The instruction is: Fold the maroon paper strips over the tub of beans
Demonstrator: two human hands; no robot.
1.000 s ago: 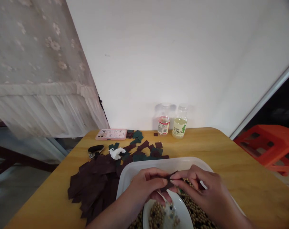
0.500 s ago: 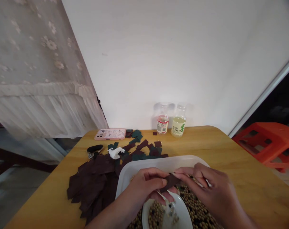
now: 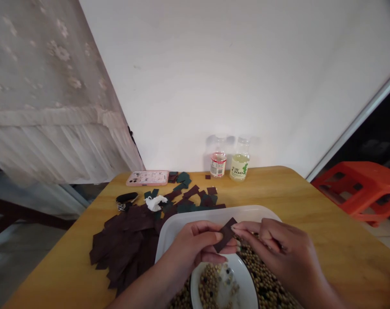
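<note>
My left hand (image 3: 196, 242) holds a small, flat, dark brown rectangular piece (image 3: 226, 237) between thumb and fingers, tilted with one corner up. At its right edge, the thumb and forefinger of my right hand (image 3: 278, 249) are pinched together against it. Whether a tiny thing also sits in that pinch is hidden. Below both hands, a white bowl (image 3: 246, 274) contains small tan and dark round beads. It rests in a white tray (image 3: 175, 223) among many more tan, brown and dark beads (image 3: 262, 272).
Left of the tray lies a heap of dark brown pieces (image 3: 120, 249), with green pieces (image 3: 184, 177) behind. Around them are a crumpled white tissue (image 3: 155, 203), a black key fob (image 3: 126, 197) and a pink phone (image 3: 147, 178). Two bottles (image 3: 218, 164) (image 3: 240, 165) stand by the wall; a red stool (image 3: 359, 189) is at right.
The brown piece has turned more upright in my left hand, showing its flat face. My right fingertips have stayed at its right edge. The whole view has shifted slightly.
</note>
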